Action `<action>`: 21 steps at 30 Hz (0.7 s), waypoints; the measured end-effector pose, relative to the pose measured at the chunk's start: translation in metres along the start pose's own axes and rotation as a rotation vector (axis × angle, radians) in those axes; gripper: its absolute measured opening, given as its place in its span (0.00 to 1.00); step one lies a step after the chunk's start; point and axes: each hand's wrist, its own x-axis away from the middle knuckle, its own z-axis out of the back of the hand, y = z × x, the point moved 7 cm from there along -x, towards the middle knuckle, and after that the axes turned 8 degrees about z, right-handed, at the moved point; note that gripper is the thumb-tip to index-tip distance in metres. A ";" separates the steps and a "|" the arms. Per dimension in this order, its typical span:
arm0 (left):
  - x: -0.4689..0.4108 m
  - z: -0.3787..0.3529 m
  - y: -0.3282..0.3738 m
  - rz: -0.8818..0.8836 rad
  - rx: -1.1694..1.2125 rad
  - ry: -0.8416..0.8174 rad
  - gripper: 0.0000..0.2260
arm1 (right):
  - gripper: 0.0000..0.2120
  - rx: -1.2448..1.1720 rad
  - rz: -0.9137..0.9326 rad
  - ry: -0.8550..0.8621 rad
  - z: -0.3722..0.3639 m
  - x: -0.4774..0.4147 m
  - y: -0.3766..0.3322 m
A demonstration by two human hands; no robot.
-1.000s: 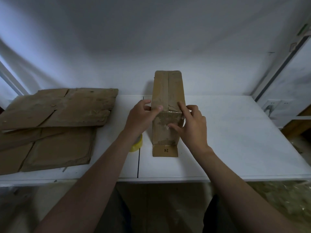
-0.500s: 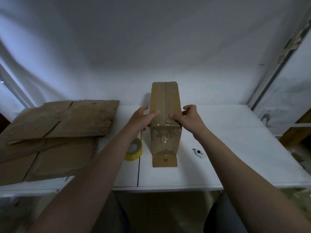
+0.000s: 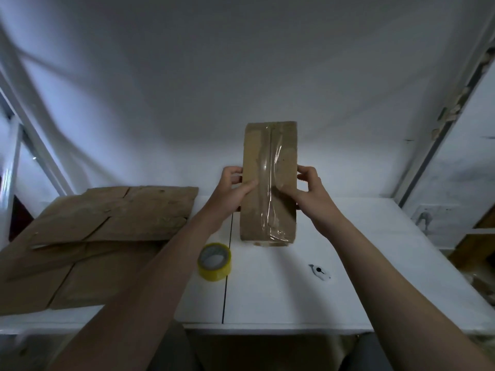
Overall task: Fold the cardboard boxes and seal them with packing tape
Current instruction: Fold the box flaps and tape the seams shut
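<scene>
A white table [image 3: 348,236] carries flattened cardboard sheets [image 3: 107,223] stacked at its left. Over its middle stands the tall cardboard box [image 3: 284,145], clear tape along its seam, gripped by 2 hands: left hand [image 3: 233,186] and right hand [image 3: 310,188] clasp opposite sides. A yellow tape roll [image 3: 214,262] lies nearby.

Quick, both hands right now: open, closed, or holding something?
Left hand: grips the cardboard box by its left edge.
Right hand: grips the same box by its right edge.
</scene>
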 end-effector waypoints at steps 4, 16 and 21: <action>0.008 0.001 0.011 0.019 0.067 0.035 0.12 | 0.22 -0.037 -0.035 0.047 0.006 0.006 -0.009; 0.016 0.019 0.020 0.089 0.085 0.111 0.24 | 0.31 -0.163 -0.107 0.106 0.012 0.014 -0.030; 0.018 0.020 0.015 0.078 0.127 0.155 0.22 | 0.27 -0.183 -0.136 0.129 0.009 0.014 -0.024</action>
